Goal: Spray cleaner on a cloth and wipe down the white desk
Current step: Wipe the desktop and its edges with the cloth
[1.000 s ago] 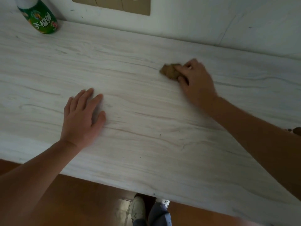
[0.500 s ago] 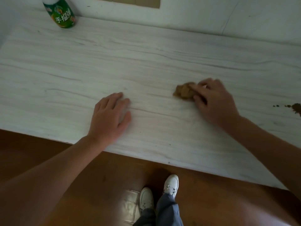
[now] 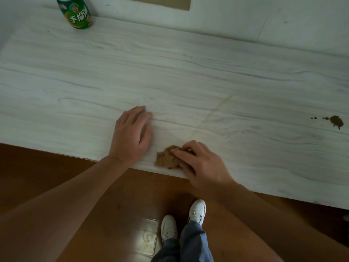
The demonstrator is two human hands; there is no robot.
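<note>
Head view, looking down over the person's arms: the right hand (image 3: pixel 203 165) sits at the near edge of the white desk (image 3: pixel 188 76), its fingers bent over a crumpled brown cloth (image 3: pixel 167 158). The forefinger lies across the top of the wad, the other fingers curl down on its far side, and the thumb comes in along the near side, so the hand has the cloth gripped and held against the surface. The cloth pokes out to the left of that hand, just inside the desk's front edge.

Just beside it, to the left and a little further in, the left hand (image 3: pixel 132 137) lies palm down on the desk, fingers straight and close together, holding nothing. A narrow strip of bare desk separates it from the cloth.

A faint yellowish streak (image 3: pixel 213 112) runs slantwise across the grain beyond the right hand. Well off to the right lies a dark brown stain (image 3: pixel 336 121) with a few small drops trailing to its left. In the far left corner, against the white wall (image 3: pixel 245 17), stands the green cleaner can (image 3: pixel 76 14), its top cut off by the frame. A beige panel (image 3: pixel 156 2) is set in the wall.

Below the desk edge are a brown floor (image 3: pixel 56 167), two white shoes (image 3: pixel 197 210) and blue trousers (image 3: pixel 190 246).
</note>
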